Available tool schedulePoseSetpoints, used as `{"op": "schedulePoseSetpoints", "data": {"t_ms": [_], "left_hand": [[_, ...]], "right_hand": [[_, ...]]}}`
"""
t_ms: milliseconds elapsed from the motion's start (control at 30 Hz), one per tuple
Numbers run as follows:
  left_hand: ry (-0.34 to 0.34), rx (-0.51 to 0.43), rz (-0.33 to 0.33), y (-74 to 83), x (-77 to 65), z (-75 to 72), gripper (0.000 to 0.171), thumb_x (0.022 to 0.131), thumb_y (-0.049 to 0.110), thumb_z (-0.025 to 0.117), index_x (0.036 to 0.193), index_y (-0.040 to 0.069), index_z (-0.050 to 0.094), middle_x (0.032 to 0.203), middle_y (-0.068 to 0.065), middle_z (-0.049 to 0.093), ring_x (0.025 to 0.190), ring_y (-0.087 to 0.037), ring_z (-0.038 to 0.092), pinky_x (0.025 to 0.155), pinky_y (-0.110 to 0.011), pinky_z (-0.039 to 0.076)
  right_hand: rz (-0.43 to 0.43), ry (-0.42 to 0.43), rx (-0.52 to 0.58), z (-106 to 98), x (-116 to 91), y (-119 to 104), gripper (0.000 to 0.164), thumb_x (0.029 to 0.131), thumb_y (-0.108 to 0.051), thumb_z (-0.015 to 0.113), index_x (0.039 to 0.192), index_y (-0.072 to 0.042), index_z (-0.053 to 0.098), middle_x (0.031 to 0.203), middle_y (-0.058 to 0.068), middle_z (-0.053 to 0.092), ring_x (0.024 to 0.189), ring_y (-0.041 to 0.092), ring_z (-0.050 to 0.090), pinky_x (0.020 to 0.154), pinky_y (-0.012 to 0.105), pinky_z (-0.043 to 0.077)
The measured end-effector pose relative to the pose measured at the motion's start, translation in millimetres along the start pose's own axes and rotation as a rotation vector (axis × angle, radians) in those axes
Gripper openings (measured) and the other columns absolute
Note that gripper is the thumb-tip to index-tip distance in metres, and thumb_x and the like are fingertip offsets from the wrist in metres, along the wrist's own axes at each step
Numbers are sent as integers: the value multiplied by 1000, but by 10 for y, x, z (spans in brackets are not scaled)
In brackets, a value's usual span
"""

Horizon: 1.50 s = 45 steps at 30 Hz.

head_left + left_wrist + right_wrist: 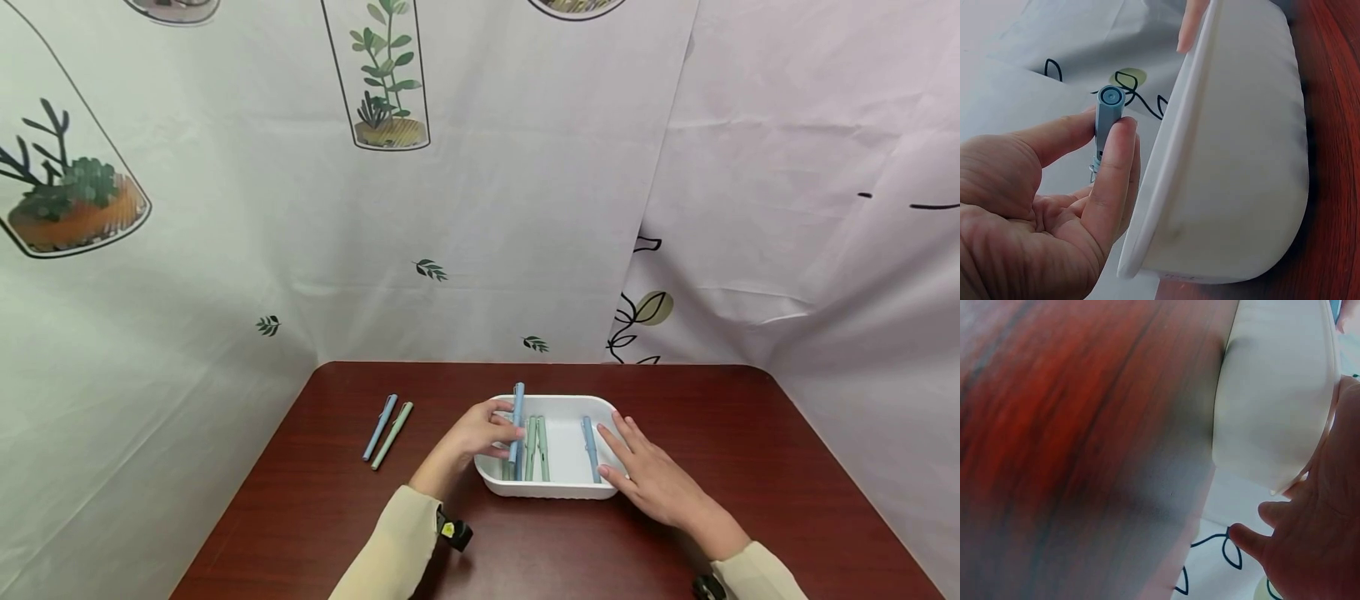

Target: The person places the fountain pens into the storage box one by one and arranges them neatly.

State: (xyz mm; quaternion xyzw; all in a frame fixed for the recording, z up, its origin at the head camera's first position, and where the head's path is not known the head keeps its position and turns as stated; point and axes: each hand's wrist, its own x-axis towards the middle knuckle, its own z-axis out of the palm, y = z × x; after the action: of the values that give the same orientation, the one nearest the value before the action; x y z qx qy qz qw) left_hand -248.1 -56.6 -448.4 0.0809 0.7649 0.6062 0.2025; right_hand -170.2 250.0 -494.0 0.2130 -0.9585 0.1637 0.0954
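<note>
- The left hand (487,429) pinches a blue pen (517,421) between thumb and fingers, over the left end of the tray.
- The right hand (656,482) is open, its fingers spread at the tray's right rim, with no pen in its grasp.
- The white tray (553,492) sits on the bench (300,525) between the hands.
- Inside the tray, two green pens (543,450) lie side by side left of centre; more pens beside them are partly hidden by the left hand and the held pen.
- Another blue pen (590,448) lies in the tray's right part, near the right fingertips.
- Well left of the tray, a blue pen (380,427) and a green pen (392,436) lie slanted on the bench, near each other.
- Behind hangs a pale cloth (510,208) printed with plants.
</note>
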Motion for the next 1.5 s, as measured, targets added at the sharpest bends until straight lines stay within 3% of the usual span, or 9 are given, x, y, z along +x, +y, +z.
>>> {"op": "schedulePoseSetpoints", "data": {"t_ms": [300, 900, 1500], "left_hand": [[-23, -29, 21, -6, 32, 82, 53, 89, 5, 76, 135, -5, 51, 99, -13, 67, 79, -16, 67, 68, -37, 62], [-48, -80, 1, 8, 124, 319, 52, 88, 3, 76, 134, -3, 53, 96, -11, 66, 76, -16, 68, 66, -34, 62], [-37, 16, -27, -1, 217, 643, 49, 88, 6, 78, 131, -1, 56, 92, -11, 67, 73, -18, 68, 61, -33, 61]], "right_hand": [[-10, 9, -3, 5, 2, 2, 64, 103, -44, 55, 156, -11, 42, 164, 22, 26, 146, 49, 31, 110, 62, 38], [-2, 4, 1, 0, 6, -4, 63, 103, -44, 55, 155, -11, 42, 164, 22, 26, 146, 50, 31, 109, 63, 37], [30, -7, -31, -7, 1, -11, 63, 103, -49, 52, 156, -15, 41, 165, 17, 27, 148, 45, 28, 111, 68, 30]]}}
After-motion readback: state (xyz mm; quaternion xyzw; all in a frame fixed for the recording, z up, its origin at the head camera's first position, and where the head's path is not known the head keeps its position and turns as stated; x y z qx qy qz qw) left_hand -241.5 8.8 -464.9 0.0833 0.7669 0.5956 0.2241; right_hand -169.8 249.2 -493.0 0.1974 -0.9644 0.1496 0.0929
